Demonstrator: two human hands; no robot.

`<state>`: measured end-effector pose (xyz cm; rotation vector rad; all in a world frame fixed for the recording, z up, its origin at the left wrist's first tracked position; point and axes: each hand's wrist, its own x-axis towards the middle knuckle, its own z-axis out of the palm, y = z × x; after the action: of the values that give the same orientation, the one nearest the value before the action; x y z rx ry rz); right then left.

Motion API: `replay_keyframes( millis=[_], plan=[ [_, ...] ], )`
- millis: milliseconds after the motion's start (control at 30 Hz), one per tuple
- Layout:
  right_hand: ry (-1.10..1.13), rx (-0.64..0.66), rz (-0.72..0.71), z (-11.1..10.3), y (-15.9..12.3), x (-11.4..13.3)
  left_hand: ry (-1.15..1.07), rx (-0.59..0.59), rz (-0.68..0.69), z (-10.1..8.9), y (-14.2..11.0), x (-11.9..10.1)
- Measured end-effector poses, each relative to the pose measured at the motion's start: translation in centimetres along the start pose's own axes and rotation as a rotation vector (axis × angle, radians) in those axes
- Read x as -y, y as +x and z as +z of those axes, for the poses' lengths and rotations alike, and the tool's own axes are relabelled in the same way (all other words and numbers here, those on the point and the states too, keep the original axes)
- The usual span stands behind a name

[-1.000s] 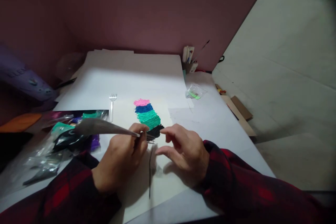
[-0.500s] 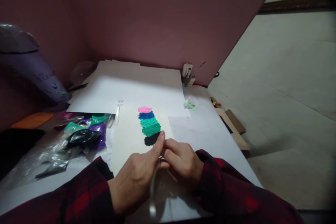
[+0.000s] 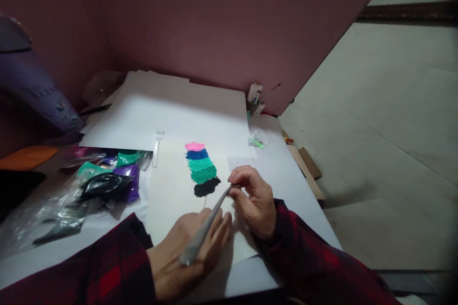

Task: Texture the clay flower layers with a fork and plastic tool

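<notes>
On a cream card (image 3: 166,200) lies a column of rough, clay-like patches: pink (image 3: 195,146), dark blue (image 3: 197,154), turquoise-green (image 3: 202,170), and black (image 3: 206,187) nearest me. My right hand (image 3: 252,202) pinches the thin end of a grey, tapered plastic handle (image 3: 202,238), right of the black patch. The handle's wide end points back toward me, over my left hand, and the fingers hide its far tip. My left hand (image 3: 189,243) rests low over the card, fingers stretched forward below the black patch. A thin dark line runs between that patch and the left fingertips.
A clear plastic fork (image 3: 158,148) lies left of the patches. Bags of coloured clay (image 3: 107,183) are heaped at the left, near a purple bottle (image 3: 46,90). White sheets (image 3: 171,105) lie behind; a small clear bag (image 3: 260,139) and cardboard (image 3: 306,171) are at the right.
My hands have come apart: the right moved up and right with the grey handle, while the left opened and lowered toward the card. More of the black patch shows, with a rougher edge.
</notes>
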<state>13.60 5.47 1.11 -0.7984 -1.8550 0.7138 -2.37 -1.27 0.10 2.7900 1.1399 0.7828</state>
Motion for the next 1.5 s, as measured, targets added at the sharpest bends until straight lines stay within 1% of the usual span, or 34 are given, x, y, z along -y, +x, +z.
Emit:
replay_keyframes(
  millis=[67, 100, 133, 167, 200, 267, 333, 367, 500, 667, 733, 833, 900, 933, 967, 1067, 1133, 1200, 1267, 1367, 1433, 1500],
  plan=[
    [-0.095, 0.100, -0.080, -0.1, -0.3, 0.2, 0.018, 0.013, 0.005, 0.2, 0.0, 0.2],
    [-0.112, 0.128, -0.131, -0.1, -0.5, 0.3, 0.034, 0.015, 0.012, 0.2, 0.1, 0.2],
    [-0.120, 0.138, -0.166, -0.1, -0.6, 0.4, 0.048, 0.020, 0.023, 0.2, 0.1, 0.3],
    [-0.121, 0.124, -0.172, -0.2, -0.6, 0.4, 0.062, 0.030, 0.034, 0.2, 0.1, 0.3],
    [-0.115, 0.094, -0.143, -0.2, -0.6, 0.4, 0.073, 0.048, 0.042, 0.2, 0.2, 0.2],
    [-0.084, 0.049, -0.017, -0.3, -0.4, 0.4, 0.091, 0.097, 0.056, 0.1, 0.3, 0.1],
    [-0.033, 0.056, 0.094, -0.4, -0.1, 0.5, 0.136, 0.143, 0.072, 0.0, 0.4, -0.1],
    [-0.010, 0.075, 0.117, -0.4, 0.1, 0.6, 0.169, 0.161, 0.084, 0.0, 0.4, -0.2],
    [0.008, 0.156, 0.114, -0.5, 0.4, 1.2, 0.294, 0.212, 0.142, 0.0, 0.3, -0.5],
    [-0.077, 0.232, 0.157, -0.7, 0.9, 1.6, 0.360, 0.254, 0.159, 0.0, 0.3, -0.6],
    [-0.101, 0.228, 0.158, -1.0, 1.2, 1.4, 0.357, 0.270, 0.152, 0.2, 0.2, -0.5],
    [-0.194, 0.163, 0.111, -1.4, 1.4, 0.9, 0.350, 0.280, 0.157, 0.4, 0.2, -0.4],
    [-0.246, 0.180, 0.127, -1.5, 1.4, 0.5, 0.368, 0.284, 0.165, 0.5, 0.3, -0.5],
    [-0.231, 0.224, 0.135, -1.5, 1.3, 0.3, 0.384, 0.292, 0.172, 0.4, 0.5, -0.6],
    [-0.167, 0.244, 0.174, -1.4, 1.2, 0.1, 0.399, 0.300, 0.180, 0.4, 0.6, -0.7],
    [-0.002, 0.254, 0.246, -1.2, 1.2, -0.1, 0.419, 0.322, 0.195, 0.2, 1.1, -1.0],
    [0.101, 0.232, 0.225, -1.4, 1.4, 0.1, 0.413, 0.327, 0.190, 0.2, 1.2, -1.1],
    [0.181, 0.212, 0.164, -1.7, 1.7, 0.3, 0.401, 0.333, 0.180, 0.2, 1.2, -1.1],
    [0.166, 0.229, 0.145, -2.1, 1.9, 0.3, 0.385, 0.329, 0.173, 0.2, 1.1, -0.9],
    [0.115, 0.277, 0.164, -2.4, 1.9, 0.0, 0.362, 0.314, 0.172, 0.4, 1.0, -0.8],
    [0.145, 0.319, 0.158, -2.3, 1.7, -0.3, 0.355, 0.309, 0.172, 0.4, 0.9, -0.7],
    [0.199, 0.350, 0.191, -2.2, 1.6, -0.5, 0.352, 0.311, 0.171, 0.4, 0.9, -0.7]
  ],
)
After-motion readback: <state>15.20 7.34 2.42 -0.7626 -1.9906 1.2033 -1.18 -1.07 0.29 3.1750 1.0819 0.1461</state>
